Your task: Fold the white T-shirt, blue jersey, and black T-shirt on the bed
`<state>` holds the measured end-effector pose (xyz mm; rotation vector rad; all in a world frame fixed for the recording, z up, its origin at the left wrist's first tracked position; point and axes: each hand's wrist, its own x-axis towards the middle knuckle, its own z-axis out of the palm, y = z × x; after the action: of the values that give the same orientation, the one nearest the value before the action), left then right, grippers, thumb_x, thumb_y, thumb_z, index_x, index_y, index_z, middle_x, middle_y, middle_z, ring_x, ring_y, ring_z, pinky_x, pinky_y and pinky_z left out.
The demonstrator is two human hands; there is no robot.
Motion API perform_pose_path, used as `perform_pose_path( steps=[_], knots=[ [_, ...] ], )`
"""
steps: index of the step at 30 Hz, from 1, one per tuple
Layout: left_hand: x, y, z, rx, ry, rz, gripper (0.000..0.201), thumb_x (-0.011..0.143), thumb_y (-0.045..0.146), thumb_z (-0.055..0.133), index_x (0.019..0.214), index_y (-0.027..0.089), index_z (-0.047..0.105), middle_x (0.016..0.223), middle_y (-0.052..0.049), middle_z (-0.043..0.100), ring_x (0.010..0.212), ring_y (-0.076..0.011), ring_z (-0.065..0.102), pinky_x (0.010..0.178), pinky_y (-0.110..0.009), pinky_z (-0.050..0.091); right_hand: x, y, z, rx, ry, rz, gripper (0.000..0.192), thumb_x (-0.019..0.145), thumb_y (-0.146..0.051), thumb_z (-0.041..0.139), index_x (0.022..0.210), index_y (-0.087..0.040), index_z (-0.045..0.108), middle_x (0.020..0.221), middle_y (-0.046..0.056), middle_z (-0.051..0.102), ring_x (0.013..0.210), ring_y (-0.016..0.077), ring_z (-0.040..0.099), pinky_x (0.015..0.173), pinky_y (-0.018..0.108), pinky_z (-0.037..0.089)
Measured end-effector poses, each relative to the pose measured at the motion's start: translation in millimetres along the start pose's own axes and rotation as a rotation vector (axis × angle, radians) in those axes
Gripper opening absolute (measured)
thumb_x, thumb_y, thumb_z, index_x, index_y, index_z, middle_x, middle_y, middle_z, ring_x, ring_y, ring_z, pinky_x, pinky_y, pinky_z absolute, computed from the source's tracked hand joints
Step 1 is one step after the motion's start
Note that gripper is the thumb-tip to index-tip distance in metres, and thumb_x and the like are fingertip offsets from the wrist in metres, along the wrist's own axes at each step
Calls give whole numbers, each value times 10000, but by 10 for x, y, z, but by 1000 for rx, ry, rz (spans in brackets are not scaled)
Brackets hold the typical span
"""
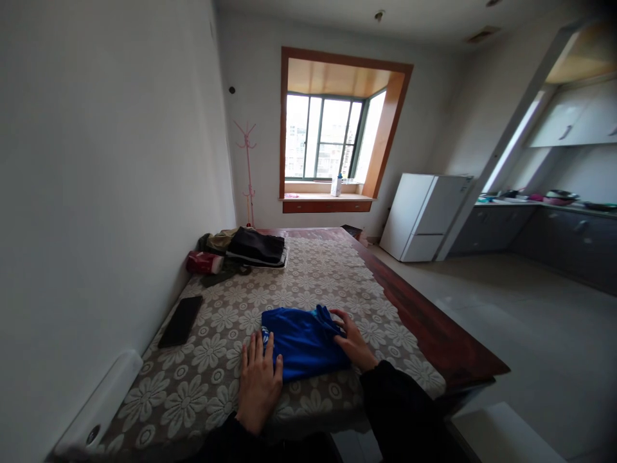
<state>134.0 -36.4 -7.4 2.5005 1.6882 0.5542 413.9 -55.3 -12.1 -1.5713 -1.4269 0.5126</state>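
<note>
Your left hand [259, 379] lies flat, fingers spread, on the blue garment [303, 341]; your right hand [354, 341] pinches its right edge, near the tabletop's [308, 270] front edge.

No lettering, label, brand or number can be read anywhere in the room. A white mark shows on the blue garment [304, 341] just beside the left grip [259, 381], too blurred to make out.
</note>
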Motion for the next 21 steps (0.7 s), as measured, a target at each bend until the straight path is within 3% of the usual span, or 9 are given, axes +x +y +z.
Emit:
perform_pose_path(
  steps=[3,5,7,9,15,18,21],
  knots=[
    [1,-13,16,-12,12,8,577,978,358,365,1519,169,441,1602,-169,390,1508,-324,305,1224,-557,232,-35,78,-71,-212,120,15,647,780,-297,527,1420,-245,447,1320,121,613,1151,289,624,953,465,517],
    [2,-22,33,-11,17,6,574,977,360,366,1516,178,446,1595,-165,404,1505,-325,310,1223,-562,230,-81,117,-116,-424,168,39,562,805,-374,584,1350,-243,542,1301,139,623,1183,345,591,1010,533,452],
    [3,-29,48,-4,19,4,572,976,357,367,1511,177,455,1596,-164,403,1502,-327,317,1224,-563,227,-122,123,-131,-617,158,57,423,831,-419,607,1204,-223,649,1264,166,642,1211,398,558,1011,570,412],
    [1,-33,56,4,23,8,572,972,353,374,1508,173,459,1607,-162,382,1501,-331,319,1226,-561,226,-140,99,-112,-751,126,45,322,864,-411,587,1103,-220,688,1261,170,646,1203,394,561,989,546,418],
    [-3,-18,18,49,8,7,580,976,365,372,1523,183,432,1612,-141,380,1505,-315,312,1227,-549,237,-86,-28,2,-506,19,4,184,897,-291,506,1061,-272,587,1111,57,689,1065,260,632,940,387,447],
    [-2,-5,-4,74,2,2,583,979,369,363,1531,189,418,1609,-128,391,1507,-305,311,1233,-537,229,-56,-86,26,-366,5,46,120,901,-257,468,1015,-267,506,961,36,689,941,239,669,888,353,459],
    [-5,-2,-7,95,2,12,588,983,374,352,1535,180,412,1603,-141,397,1504,-308,315,1234,-535,227,-41,-134,14,-263,26,76,159,886,-239,463,1041,-272,447,939,31,679,893,238,682,863,354,471]
  ],
)
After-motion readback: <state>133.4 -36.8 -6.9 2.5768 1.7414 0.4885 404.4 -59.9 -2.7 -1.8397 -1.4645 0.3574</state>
